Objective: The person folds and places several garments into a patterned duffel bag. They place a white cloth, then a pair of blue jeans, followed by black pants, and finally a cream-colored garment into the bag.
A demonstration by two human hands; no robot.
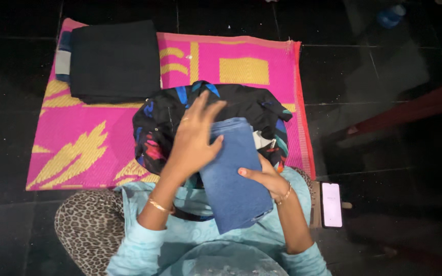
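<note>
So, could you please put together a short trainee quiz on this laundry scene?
1. True or false: the left hand lies flat on the folded blue jeans.
2. Which hand grips the jeans' side edge? A) right hand B) neither
3. What lies at the far left corner of the pink mat?

Key: 1 true; 2 A; 3 a stack of folded dark clothes.

Folded blue denim garment (pixel 234 174) on lap, overlapping dark multicoloured patterned cloth heap (pixel 164 122) on pink-and-yellow woven mat (pixel 241 66); folded black stack (pixel 114 60) behind-left; apparently a white-screened phone (pixel 331 204) right, on floor.
</note>
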